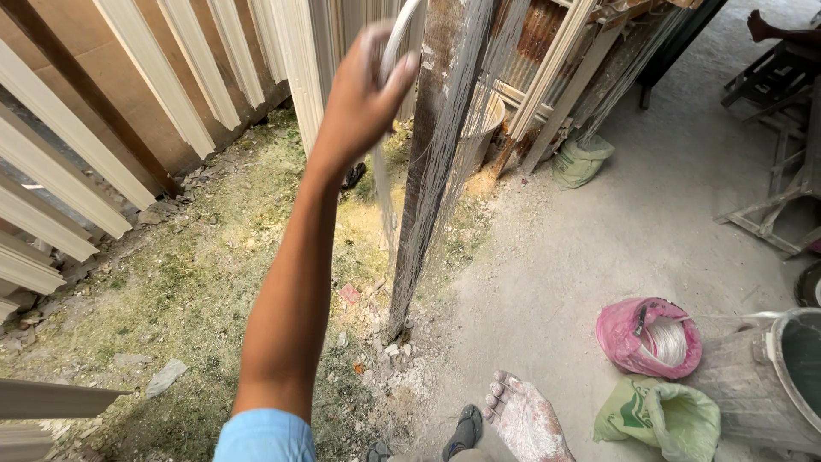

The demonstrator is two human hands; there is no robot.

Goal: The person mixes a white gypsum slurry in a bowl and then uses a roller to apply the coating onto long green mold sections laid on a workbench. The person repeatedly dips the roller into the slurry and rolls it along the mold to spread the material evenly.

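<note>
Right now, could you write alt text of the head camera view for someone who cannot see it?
The left hand is raised and grips a pale curved strip beside a post draped with thin grey fibres. Below, a dusty bare foot stands on the floor near a pink bag and a green sack.

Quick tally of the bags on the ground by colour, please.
Pink bag, open, holding a coil of pale fibre: 1
Green bags, one beside the pink one and one further off by the leaning boards: 2
Total: 3
</note>
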